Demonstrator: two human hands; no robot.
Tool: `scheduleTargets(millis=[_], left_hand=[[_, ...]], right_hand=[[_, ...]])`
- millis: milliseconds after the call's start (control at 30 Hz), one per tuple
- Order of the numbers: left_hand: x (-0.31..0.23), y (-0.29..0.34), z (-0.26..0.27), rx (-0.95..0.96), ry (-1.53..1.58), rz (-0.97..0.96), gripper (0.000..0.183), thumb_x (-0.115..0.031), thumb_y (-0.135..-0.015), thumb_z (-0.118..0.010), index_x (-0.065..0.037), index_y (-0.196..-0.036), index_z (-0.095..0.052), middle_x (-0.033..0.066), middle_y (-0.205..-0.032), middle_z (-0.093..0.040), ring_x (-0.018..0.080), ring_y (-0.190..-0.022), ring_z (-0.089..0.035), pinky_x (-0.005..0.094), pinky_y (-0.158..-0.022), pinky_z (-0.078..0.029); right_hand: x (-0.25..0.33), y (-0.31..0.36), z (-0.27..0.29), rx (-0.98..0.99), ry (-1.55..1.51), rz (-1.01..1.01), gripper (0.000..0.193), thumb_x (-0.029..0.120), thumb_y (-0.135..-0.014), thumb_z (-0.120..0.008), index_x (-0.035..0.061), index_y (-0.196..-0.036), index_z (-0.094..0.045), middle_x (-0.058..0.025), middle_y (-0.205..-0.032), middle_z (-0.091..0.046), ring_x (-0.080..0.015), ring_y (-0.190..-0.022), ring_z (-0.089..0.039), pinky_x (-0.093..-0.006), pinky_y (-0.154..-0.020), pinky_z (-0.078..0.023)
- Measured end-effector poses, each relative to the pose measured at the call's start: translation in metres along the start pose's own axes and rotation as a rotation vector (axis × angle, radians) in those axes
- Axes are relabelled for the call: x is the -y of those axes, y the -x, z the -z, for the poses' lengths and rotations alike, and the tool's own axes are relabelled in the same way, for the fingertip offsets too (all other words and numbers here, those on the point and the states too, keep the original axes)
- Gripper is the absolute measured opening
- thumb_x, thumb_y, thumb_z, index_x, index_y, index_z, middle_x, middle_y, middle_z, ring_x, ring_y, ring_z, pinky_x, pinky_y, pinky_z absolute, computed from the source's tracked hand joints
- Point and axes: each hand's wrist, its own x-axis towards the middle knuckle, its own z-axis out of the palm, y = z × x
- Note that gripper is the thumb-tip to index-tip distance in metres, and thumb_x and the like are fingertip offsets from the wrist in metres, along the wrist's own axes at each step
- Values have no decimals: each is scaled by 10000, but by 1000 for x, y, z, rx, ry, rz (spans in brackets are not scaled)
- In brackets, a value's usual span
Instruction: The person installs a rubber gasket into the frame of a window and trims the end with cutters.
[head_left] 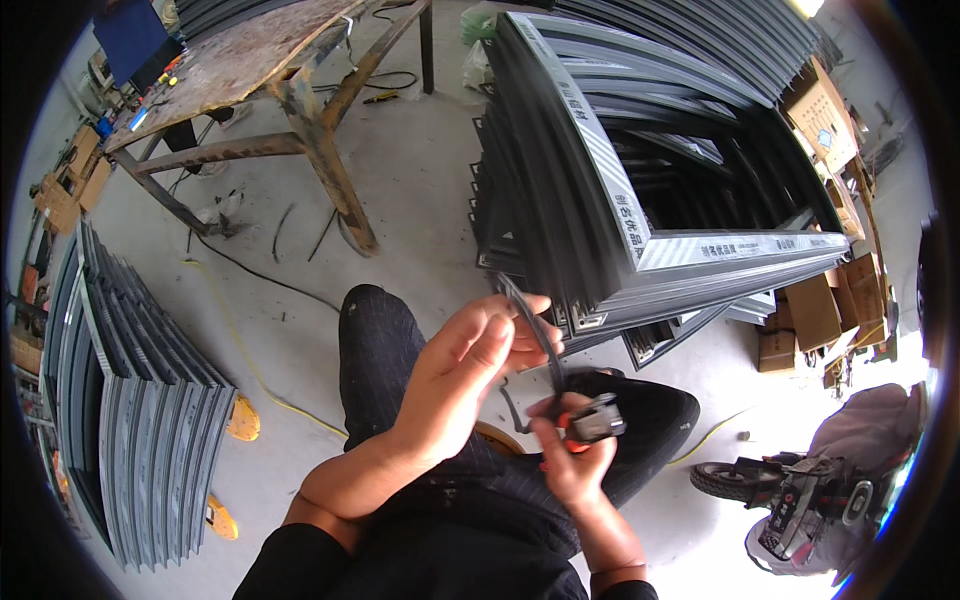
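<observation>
A black, flexible rubber strip [545, 347] runs from beside the stacked frames down to my right hand. My left hand [462, 365] has its fingers bent round the strip's upper part, with the thumb raised beside it. Lower down, my right hand [574, 462] grips a hand tool [594, 424] with red-orange handles and a blocky silver-and-black head. The strip's lower end meets this hand by the tool; the exact contact is hidden by the fingers. Just beyond both hands stands a stack of dark grey window frames [640, 250], the top one bearing pale printed film.
More grey frames [165, 430] lean at left on yellow supports [243, 418]. A worn worktable [230, 75] stands far left. Cardboard boxes [815, 310] lie right of the stack; a small wheeled vehicle [790, 495] is lower right. A yellow cord [240, 345] crosses the floor.
</observation>
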Motion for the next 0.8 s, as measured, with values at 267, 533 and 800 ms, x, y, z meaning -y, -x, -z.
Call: scheduleTargets(millis=[267,533,800], left_hand=[[59,40,40,472,-491,309,265,-202,-993,-473,25,-961,-605,69,-928,-631,117,-785,-583,243,-734,-467],[44,42,57,468,-133,586,176,-156,-971,-519,10,-987,-575,47,-928,-618,80,-764,-540,224,-721,-465],[53,50,62,157,-186,512,133,-103,-964,-517,12,-1008,-564,42,-922,-593,72,-743,-520,207,-665,-447]], right_hand=[[46,-12,36,-62,-181,-146,206,89,-858,-643,-22,-1005,-551,-97,-888,-635,-148,-833,-581,-278,-774,-456],[41,-22,45,54,-419,-601,350,75,-829,-573,-61,-1140,-488,-236,-1014,-606,-305,-910,-620,-447,-862,-498],[-21,39,46,497,-1165,-1082,577,158,-755,-619,19,-1274,-409,-271,-1209,-552,-371,-1121,-554,-516,-1012,-379]])
